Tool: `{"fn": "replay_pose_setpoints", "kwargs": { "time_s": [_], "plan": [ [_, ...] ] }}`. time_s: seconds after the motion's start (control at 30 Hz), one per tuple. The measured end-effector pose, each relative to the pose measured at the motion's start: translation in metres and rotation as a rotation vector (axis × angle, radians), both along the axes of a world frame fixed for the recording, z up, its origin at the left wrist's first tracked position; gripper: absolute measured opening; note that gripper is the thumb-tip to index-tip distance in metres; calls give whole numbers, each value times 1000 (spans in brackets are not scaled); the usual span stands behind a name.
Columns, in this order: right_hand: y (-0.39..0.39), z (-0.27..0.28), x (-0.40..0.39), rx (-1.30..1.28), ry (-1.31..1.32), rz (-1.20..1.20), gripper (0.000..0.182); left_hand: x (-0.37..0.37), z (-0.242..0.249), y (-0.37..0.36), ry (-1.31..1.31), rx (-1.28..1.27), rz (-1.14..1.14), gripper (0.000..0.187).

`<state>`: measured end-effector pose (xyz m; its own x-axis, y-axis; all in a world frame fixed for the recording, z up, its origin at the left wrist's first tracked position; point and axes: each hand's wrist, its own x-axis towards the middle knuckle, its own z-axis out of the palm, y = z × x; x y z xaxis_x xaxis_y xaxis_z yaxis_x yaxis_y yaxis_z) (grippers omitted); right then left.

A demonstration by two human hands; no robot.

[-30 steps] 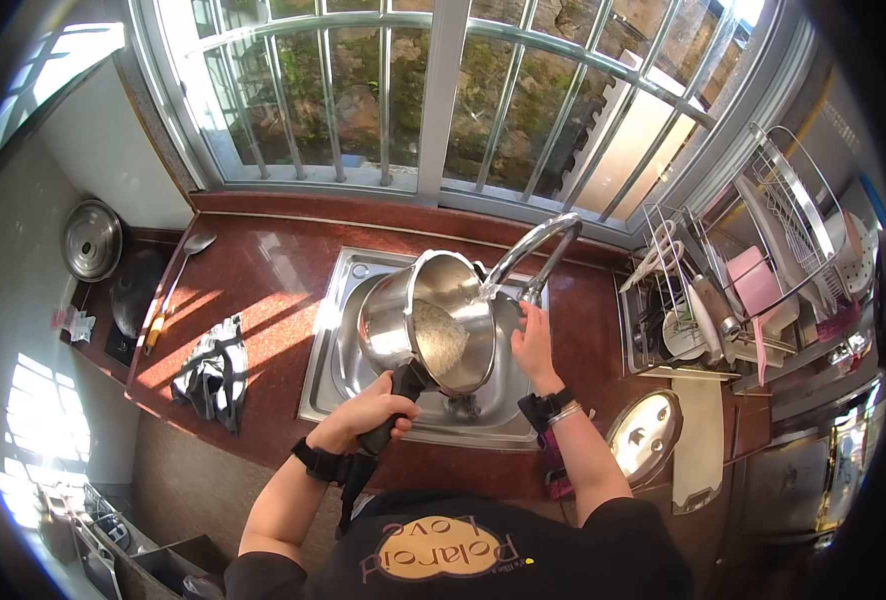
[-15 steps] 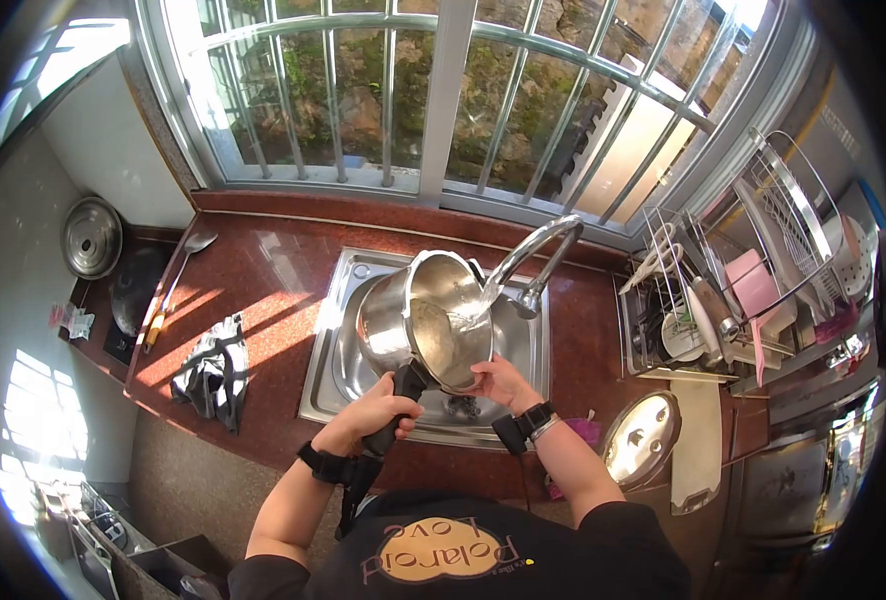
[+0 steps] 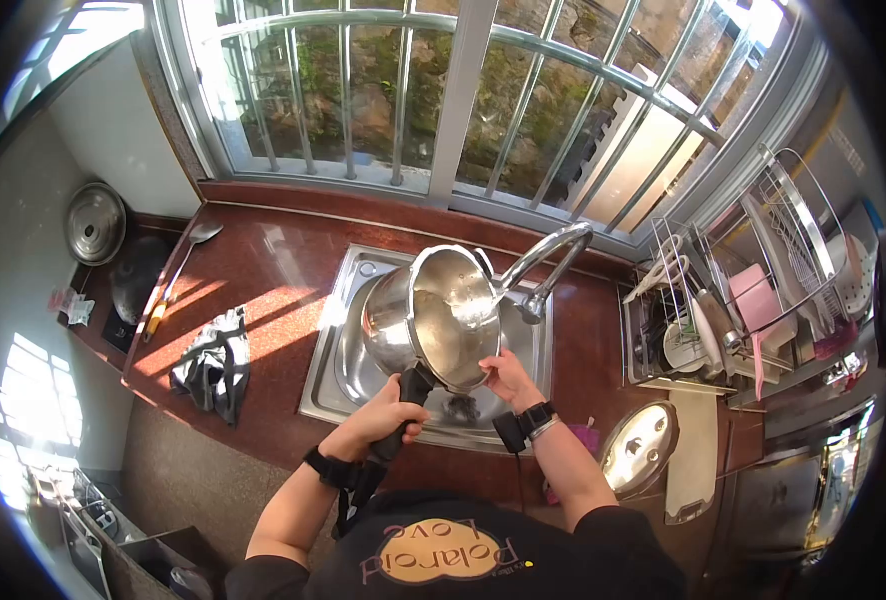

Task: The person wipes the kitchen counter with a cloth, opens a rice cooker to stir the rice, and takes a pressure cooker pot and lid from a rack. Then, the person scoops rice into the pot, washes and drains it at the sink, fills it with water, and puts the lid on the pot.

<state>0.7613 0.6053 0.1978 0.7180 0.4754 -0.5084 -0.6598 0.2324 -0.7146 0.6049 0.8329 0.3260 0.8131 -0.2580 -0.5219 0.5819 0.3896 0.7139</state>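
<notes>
A steel pressure cooker pot [image 3: 391, 322] is tilted over the sink [image 3: 313, 400], its open mouth facing right toward the tap [image 3: 548, 245]. My left hand [image 3: 381, 418] is wrapped round the pot's long black handle [image 3: 403, 425]. With its fingers at the lower right rim, my right hand [image 3: 509, 380] grips the pot. The tap's spout end is hidden behind the rim or inside the mouth. Wet patches shine on the pot's inner wall. A dark scrubber-like clump [image 3: 457, 409] lies in the sink below the pot.
Left on the counter are a crumpled cloth [image 3: 213, 365] and a long-handled spatula [image 3: 178, 275]. To the right stands a dish rack [image 3: 693, 310] with utensils. An oval steel lid [image 3: 641, 447] and a pale cutting board [image 3: 693, 455] lie near the right edge.
The pot has turned slightly, so more of its inside faces me. Splashing water seen earlier at the tap side of the mouth is less visible now. Both hands keep their hold.
</notes>
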Motion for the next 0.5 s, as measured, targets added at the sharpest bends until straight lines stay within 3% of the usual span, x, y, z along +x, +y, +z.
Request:
{"fn": "replay_pose_setpoints", "kwargs": {
  "time_s": [0.27,0.33,0.5],
  "plan": [
    [11,2,26,12,-78,8,31,2,-2,3,-64,69,17,65],
    [14,16,23,4,-106,26,36,0,-2,6,-82,7,35,58],
    [10,45,11,-156,-201,5,26,-9,-16,15,-35,-122,19,52]
  ]
}}
